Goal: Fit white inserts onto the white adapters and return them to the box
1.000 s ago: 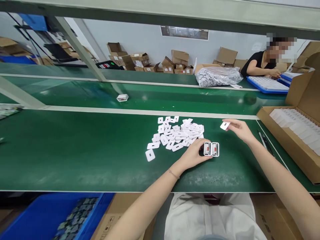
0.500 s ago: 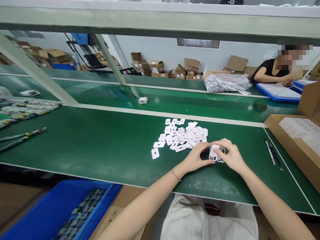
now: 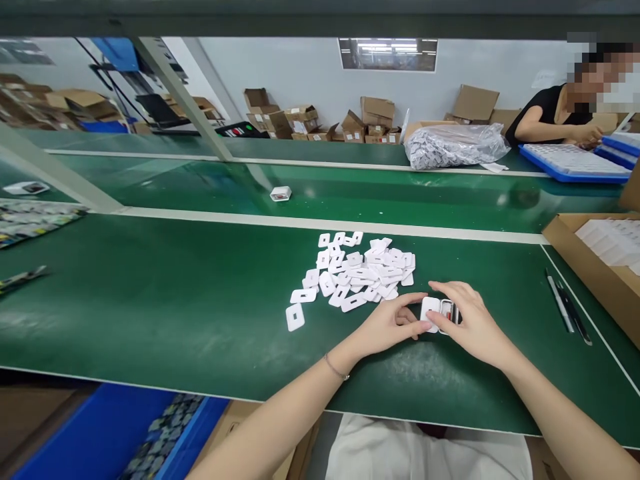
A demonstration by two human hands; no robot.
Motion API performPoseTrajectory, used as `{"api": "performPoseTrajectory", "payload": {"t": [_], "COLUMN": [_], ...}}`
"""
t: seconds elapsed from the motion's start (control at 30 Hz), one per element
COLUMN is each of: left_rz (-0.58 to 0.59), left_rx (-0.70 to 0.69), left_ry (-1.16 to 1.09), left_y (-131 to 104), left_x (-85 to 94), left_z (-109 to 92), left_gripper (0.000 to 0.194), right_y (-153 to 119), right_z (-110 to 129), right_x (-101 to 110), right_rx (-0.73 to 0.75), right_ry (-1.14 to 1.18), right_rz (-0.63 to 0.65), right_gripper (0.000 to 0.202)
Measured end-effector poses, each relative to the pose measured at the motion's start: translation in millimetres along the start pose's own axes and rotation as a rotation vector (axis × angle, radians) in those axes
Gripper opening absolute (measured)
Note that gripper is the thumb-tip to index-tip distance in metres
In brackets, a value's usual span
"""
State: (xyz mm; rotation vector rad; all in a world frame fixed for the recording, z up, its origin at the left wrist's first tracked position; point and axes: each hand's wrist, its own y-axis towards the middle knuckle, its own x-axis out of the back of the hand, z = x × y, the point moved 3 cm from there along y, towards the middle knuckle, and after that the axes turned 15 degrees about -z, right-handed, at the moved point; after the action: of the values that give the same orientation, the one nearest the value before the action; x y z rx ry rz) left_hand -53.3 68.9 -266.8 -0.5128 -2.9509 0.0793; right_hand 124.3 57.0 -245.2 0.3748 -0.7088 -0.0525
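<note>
Green bench (image 3: 150, 300): left hand (image 3: 387, 327) and right hand (image 3: 473, 327) pinch two small white housings (image 3: 439, 312), apparently one cover fitted; loose white covers (image 3: 363, 273) lie just beyond.

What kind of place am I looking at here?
Most likely a small-parts assembly or packing line in a factory: a long green bench with a pile of white plastic covers, cartons stacked along the wall, and a co-worker at trays further along.
</note>
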Motion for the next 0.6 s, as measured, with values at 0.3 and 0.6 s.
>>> {"api": "performPoseTrajectory", "payload": {"t": [0.3,0.6], "left_rz": [-0.163,-0.143], "left_rx": [-0.226,-0.069], "left_ry": [-0.008,-0.182], "left_y": [-2.1,1.0], "left_x": [0.5,-0.4], "left_z": [-4.2,-2.5], "left_gripper": [0.062,0.06], "right_y": [2.8,3.3], "right_z": [-0.4,4.9], "right_x": [-1.5,2.6], "right_rx": [-0.032,0.071], "right_ry": [0.273,0.335], "right_rz": [-0.04,-0.048], "right_gripper": [0.045,0.031]}}
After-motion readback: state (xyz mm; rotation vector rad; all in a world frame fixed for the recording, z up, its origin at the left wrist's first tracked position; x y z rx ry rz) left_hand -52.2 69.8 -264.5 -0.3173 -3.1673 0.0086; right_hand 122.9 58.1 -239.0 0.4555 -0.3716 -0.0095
